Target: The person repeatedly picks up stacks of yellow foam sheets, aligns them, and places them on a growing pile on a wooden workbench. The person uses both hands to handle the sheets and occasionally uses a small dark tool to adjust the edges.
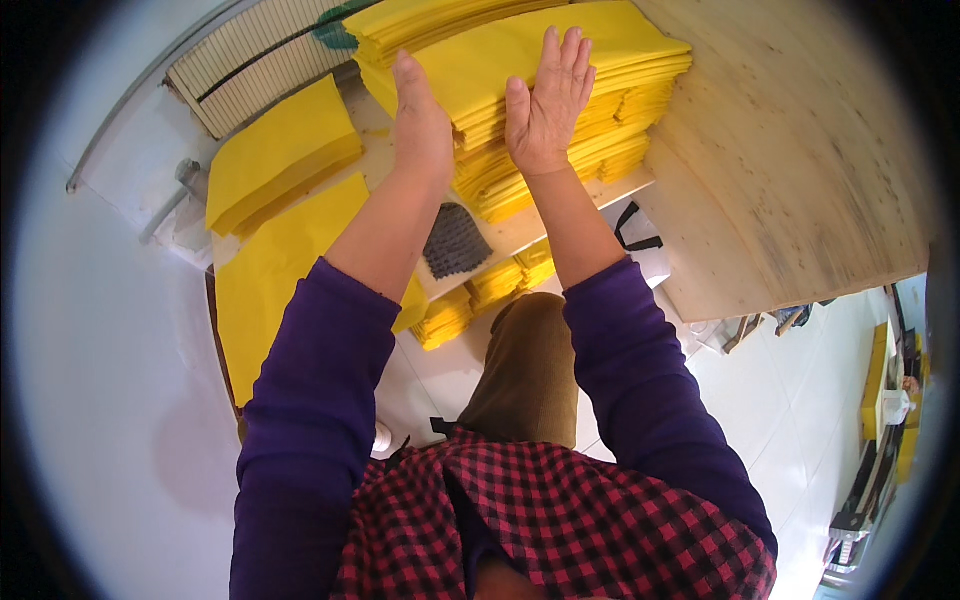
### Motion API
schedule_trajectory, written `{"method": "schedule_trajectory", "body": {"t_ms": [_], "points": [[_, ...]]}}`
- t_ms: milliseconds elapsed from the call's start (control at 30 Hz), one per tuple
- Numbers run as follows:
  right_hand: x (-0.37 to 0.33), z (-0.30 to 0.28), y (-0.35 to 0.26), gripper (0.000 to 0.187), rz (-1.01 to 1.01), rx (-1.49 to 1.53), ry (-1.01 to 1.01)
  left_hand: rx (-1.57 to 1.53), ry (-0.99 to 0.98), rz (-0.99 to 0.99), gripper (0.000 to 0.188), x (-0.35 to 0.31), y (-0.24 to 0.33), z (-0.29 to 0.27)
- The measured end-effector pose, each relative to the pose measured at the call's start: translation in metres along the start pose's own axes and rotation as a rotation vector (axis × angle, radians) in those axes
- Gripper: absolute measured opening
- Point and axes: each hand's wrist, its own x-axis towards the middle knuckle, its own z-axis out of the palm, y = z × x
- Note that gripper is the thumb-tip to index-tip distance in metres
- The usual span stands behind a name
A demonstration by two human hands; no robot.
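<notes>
My left hand (422,125) is raised near the left edge of a tall stack of folded yellow cloth-like sheets (570,45). It is turned edge-on, one digit stretched upward, with the rest mostly hidden; I see nothing in it. In front of the same stack, my right hand (550,108) is open, its fingers straight and the thumb apart from them. Its palm is bare. Whether either hand touches the stack I cannot tell. Below and between my forearms lies a dark grey, ribbed piece of cloth (456,241) at the table's edge.
Left of the stack lie a smaller yellow pile (285,150) and a flat yellow sheet (290,270). A tall wooden panel (800,150) stands at right. More yellow bundles (495,283) sit beneath the table. A white bag with black straps (642,240) is beside the panel.
</notes>
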Motion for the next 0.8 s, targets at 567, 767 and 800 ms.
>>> {"method": "schedule_trajectory", "body": {"t_ms": [567,767,800], "points": [[-0.003,0.009,-0.003,0.061,0.056,-0.123,0.045,-0.093,-0.008,0.096,0.069,0.021,-0.025,-0.007],[-0.004,0.013,-0.002,0.062,0.060,-0.132,0.027,-0.104,0.091,0.046,0.058,0.021,-0.022,-0.006],[-0.005,0.013,-0.002,0.062,0.062,-0.130,0.024,-0.128,0.071,0.034,0.058,0.020,-0.020,-0.006]]}}
